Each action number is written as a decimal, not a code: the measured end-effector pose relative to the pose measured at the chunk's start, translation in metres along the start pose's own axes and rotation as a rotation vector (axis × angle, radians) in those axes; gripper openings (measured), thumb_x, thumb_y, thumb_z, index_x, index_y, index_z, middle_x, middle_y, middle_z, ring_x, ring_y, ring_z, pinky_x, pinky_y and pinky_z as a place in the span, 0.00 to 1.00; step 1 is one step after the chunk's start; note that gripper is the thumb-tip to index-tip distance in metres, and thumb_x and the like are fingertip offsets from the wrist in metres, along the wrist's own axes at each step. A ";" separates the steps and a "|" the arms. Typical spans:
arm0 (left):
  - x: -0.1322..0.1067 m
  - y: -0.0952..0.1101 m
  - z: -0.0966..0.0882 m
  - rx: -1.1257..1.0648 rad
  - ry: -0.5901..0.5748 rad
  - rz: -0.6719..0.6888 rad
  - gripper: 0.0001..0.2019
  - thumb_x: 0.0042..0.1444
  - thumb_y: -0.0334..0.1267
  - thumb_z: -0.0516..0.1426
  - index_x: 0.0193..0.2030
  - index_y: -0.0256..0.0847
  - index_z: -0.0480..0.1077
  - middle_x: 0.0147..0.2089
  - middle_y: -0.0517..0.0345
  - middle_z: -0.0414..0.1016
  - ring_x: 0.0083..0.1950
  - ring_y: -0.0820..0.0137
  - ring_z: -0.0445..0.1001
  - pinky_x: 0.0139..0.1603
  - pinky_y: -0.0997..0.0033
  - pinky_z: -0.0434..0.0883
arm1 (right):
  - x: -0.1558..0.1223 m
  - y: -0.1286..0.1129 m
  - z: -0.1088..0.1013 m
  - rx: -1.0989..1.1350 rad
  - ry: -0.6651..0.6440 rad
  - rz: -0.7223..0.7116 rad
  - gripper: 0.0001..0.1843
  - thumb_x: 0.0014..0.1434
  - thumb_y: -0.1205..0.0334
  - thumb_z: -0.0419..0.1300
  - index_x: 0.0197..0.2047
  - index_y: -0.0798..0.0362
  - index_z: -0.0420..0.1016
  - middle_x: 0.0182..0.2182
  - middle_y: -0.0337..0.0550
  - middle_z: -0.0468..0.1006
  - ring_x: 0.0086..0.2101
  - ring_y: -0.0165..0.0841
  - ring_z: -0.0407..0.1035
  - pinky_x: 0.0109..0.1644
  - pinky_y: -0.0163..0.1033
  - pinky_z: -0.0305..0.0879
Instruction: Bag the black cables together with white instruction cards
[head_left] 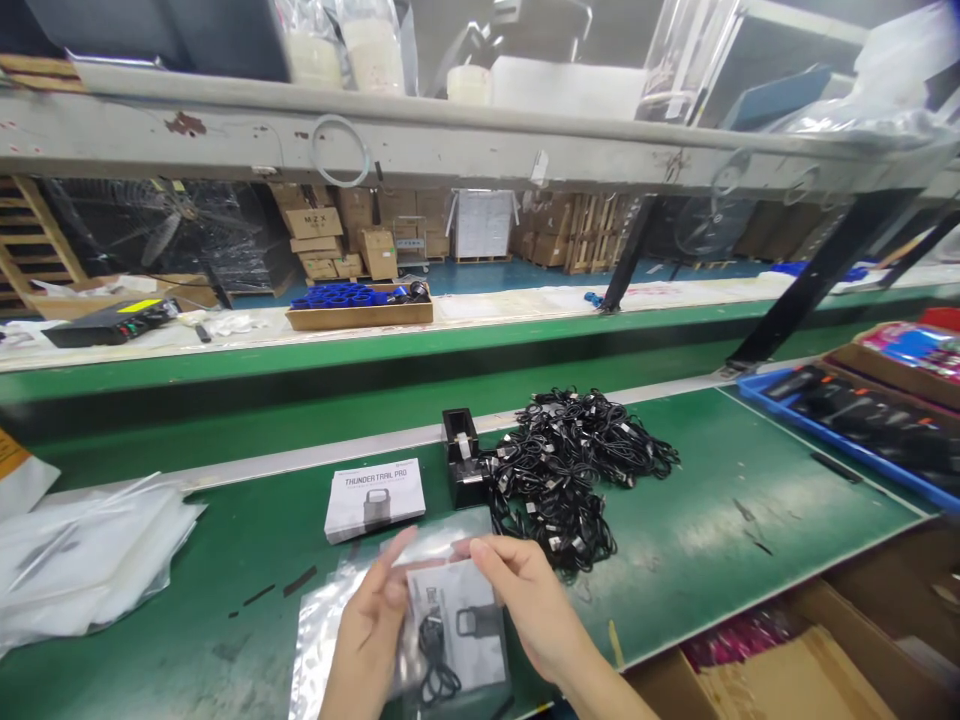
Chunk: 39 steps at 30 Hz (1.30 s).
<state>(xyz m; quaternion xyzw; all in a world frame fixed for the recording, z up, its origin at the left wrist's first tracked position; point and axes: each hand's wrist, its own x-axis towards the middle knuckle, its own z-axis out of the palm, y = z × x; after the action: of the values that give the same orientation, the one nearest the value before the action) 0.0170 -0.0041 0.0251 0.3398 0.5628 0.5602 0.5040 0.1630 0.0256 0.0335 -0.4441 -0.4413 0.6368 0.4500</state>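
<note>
Currently, spare bags lie far left; my left hand and right hand pinch a clear bag over the green bench, booklet and cable already inside, mouth seemingly unsealed; tape dispenser and cable pile sit behind, right

Bright, even overhead light, faint shadows. Glare whitens the clear bag between left hand and right hand and the green mat right of them. Fingertips blur; the shelf beyond bows with wide-angle distortion
</note>
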 end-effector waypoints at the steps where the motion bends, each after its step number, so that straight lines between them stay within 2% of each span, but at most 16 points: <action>1: 0.001 -0.001 0.001 -0.037 -0.015 -0.001 0.29 0.36 0.53 0.63 0.47 0.43 0.69 0.32 0.60 0.77 0.36 0.67 0.74 0.37 0.72 0.70 | 0.001 0.001 -0.001 0.006 0.016 0.001 0.21 0.51 0.47 0.59 0.36 0.57 0.79 0.27 0.43 0.77 0.30 0.33 0.68 0.34 0.36 0.63; 3: 0.003 -0.004 0.002 -0.027 -0.014 -0.021 0.24 0.30 0.46 0.67 0.37 0.42 0.71 0.28 0.62 0.76 0.30 0.70 0.73 0.32 0.75 0.70 | 0.002 0.001 -0.003 -0.019 0.014 -0.008 0.20 0.51 0.48 0.59 0.36 0.57 0.79 0.27 0.43 0.77 0.30 0.33 0.68 0.34 0.36 0.62; 6: 0.005 -0.005 0.001 0.072 -0.004 -0.036 0.14 0.36 0.47 0.65 0.27 0.39 0.73 0.20 0.64 0.72 0.24 0.74 0.70 0.28 0.79 0.67 | 0.004 -0.003 -0.010 -0.142 -0.044 -0.060 0.18 0.53 0.50 0.58 0.36 0.55 0.79 0.28 0.42 0.77 0.30 0.33 0.68 0.34 0.36 0.62; 8: 0.007 -0.005 -0.003 0.095 -0.011 -0.034 0.15 0.41 0.49 0.62 0.30 0.39 0.75 0.21 0.64 0.73 0.26 0.73 0.70 0.29 0.78 0.67 | 0.006 -0.007 -0.016 -0.238 -0.074 -0.106 0.14 0.53 0.52 0.58 0.36 0.53 0.79 0.29 0.41 0.78 0.31 0.33 0.68 0.35 0.36 0.63; 11: 0.014 -0.005 -0.014 0.140 -0.057 -0.027 0.16 0.42 0.49 0.61 0.34 0.41 0.76 0.29 0.59 0.77 0.32 0.69 0.73 0.34 0.74 0.69 | 0.008 -0.010 -0.025 -0.326 -0.116 -0.143 0.11 0.54 0.58 0.57 0.37 0.50 0.79 0.32 0.41 0.78 0.33 0.33 0.69 0.37 0.36 0.64; 15: 0.021 -0.005 -0.026 0.203 -0.156 0.015 0.11 0.44 0.47 0.60 0.30 0.43 0.75 0.35 0.57 0.78 0.40 0.65 0.73 0.42 0.72 0.68 | 0.011 -0.008 -0.034 -0.390 -0.172 -0.206 0.12 0.53 0.68 0.54 0.33 0.51 0.79 0.31 0.41 0.77 0.33 0.32 0.70 0.37 0.35 0.64; 17: 0.022 -0.007 -0.025 0.084 -0.183 -0.069 0.17 0.48 0.53 0.55 0.39 0.44 0.72 0.40 0.56 0.77 0.43 0.64 0.73 0.45 0.68 0.68 | 0.012 -0.006 -0.037 -0.416 -0.188 -0.242 0.16 0.51 0.74 0.52 0.31 0.51 0.79 0.31 0.41 0.77 0.33 0.31 0.70 0.38 0.35 0.64; 19: 0.020 -0.010 -0.018 -0.043 -0.180 -0.167 0.26 0.49 0.58 0.50 0.51 0.46 0.64 0.44 0.54 0.76 0.42 0.64 0.74 0.45 0.63 0.68 | 0.012 -0.005 -0.039 -0.440 -0.200 -0.269 0.18 0.49 0.77 0.50 0.30 0.51 0.79 0.32 0.42 0.77 0.34 0.31 0.70 0.39 0.36 0.64; 20: 0.018 -0.012 -0.014 -0.052 -0.170 -0.185 0.29 0.48 0.59 0.51 0.53 0.46 0.62 0.43 0.54 0.77 0.41 0.64 0.75 0.44 0.62 0.69 | 0.011 -0.005 -0.039 -0.450 -0.211 -0.282 0.19 0.48 0.77 0.49 0.29 0.51 0.79 0.33 0.42 0.76 0.35 0.32 0.70 0.39 0.36 0.64; 22: 0.015 -0.016 -0.003 0.026 -0.133 -0.173 0.27 0.41 0.56 0.59 0.46 0.42 0.67 0.35 0.56 0.78 0.35 0.65 0.75 0.40 0.67 0.69 | 0.008 -0.005 -0.041 -0.440 -0.214 -0.280 0.19 0.50 0.76 0.49 0.31 0.51 0.79 0.35 0.42 0.76 0.37 0.33 0.69 0.43 0.38 0.63; 25: 0.010 -0.020 0.007 0.133 -0.085 -0.151 0.17 0.38 0.48 0.64 0.31 0.38 0.72 0.26 0.59 0.76 0.29 0.70 0.73 0.32 0.74 0.67 | 0.002 -0.006 -0.042 -0.324 -0.173 -0.208 0.20 0.56 0.71 0.47 0.48 0.49 0.70 0.40 0.44 0.74 0.41 0.33 0.67 0.47 0.42 0.61; 26: 0.009 -0.020 0.008 0.139 -0.069 -0.147 0.16 0.38 0.48 0.64 0.29 0.38 0.71 0.25 0.60 0.76 0.28 0.71 0.72 0.31 0.76 0.67 | 0.001 -0.005 -0.042 -0.287 -0.157 -0.173 0.20 0.56 0.69 0.48 0.52 0.49 0.65 0.41 0.44 0.73 0.40 0.33 0.67 0.47 0.42 0.62; 28: 0.006 -0.018 0.010 0.137 -0.022 -0.135 0.16 0.38 0.48 0.64 0.29 0.39 0.71 0.24 0.63 0.75 0.26 0.73 0.71 0.28 0.77 0.66 | 0.001 -0.003 -0.040 -0.256 -0.148 -0.106 0.24 0.54 0.66 0.55 0.55 0.49 0.61 0.38 0.42 0.71 0.36 0.31 0.67 0.42 0.40 0.63; 31: 0.003 -0.017 0.012 0.049 0.048 -0.114 0.21 0.37 0.49 0.64 0.36 0.41 0.69 0.28 0.62 0.76 0.29 0.70 0.74 0.32 0.74 0.69 | 0.005 0.002 -0.035 -0.207 -0.113 -0.041 0.24 0.49 0.66 0.60 0.51 0.51 0.62 0.29 0.35 0.66 0.28 0.26 0.63 0.35 0.35 0.61; 34: 0.003 -0.022 0.013 -0.060 0.051 -0.153 0.27 0.36 0.50 0.64 0.43 0.41 0.67 0.33 0.58 0.79 0.36 0.66 0.76 0.39 0.70 0.70 | 0.011 0.005 -0.031 -0.108 -0.099 -0.019 0.25 0.50 0.66 0.60 0.51 0.51 0.60 0.26 0.32 0.64 0.25 0.24 0.60 0.31 0.32 0.59; 39: 0.006 -0.034 0.005 -0.081 -0.004 -0.198 0.18 0.37 0.49 0.64 0.33 0.39 0.73 0.31 0.57 0.80 0.38 0.64 0.76 0.44 0.70 0.69 | 0.011 0.007 -0.027 -0.072 -0.139 -0.003 0.29 0.49 0.66 0.61 0.53 0.50 0.56 0.25 0.31 0.65 0.24 0.23 0.60 0.30 0.31 0.58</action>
<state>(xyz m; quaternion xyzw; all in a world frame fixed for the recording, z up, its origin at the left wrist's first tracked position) 0.0260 -0.0018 -0.0090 0.2628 0.5695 0.5294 0.5713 0.1852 0.0393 0.0195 -0.4140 -0.4946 0.6490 0.4033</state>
